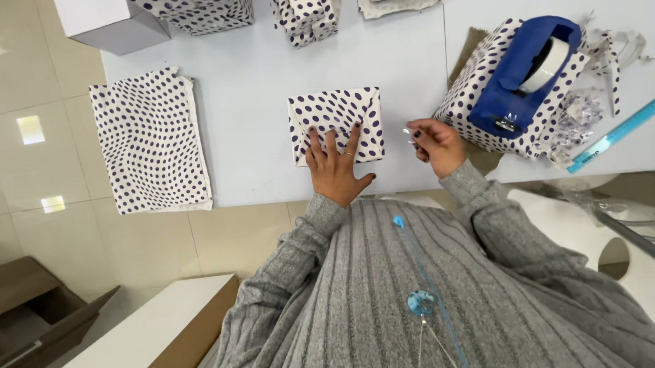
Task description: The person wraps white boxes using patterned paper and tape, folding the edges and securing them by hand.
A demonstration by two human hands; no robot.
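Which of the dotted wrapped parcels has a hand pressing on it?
The small wrapped parcel at the table's near edge, under the left hand; the others lie untouched.

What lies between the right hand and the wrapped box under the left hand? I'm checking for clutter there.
In the head view, only bare white table separates the right hand, which pinches a small piece of clear tape, from the polka-dot wrapped box.

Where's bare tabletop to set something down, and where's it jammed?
Free: the strip of table between the flat dotted sheet and the wrapped parcel under the left hand; also above that parcel. Crowded: right side, around the tape dispenser, scraps and ruler, beside the right hand.
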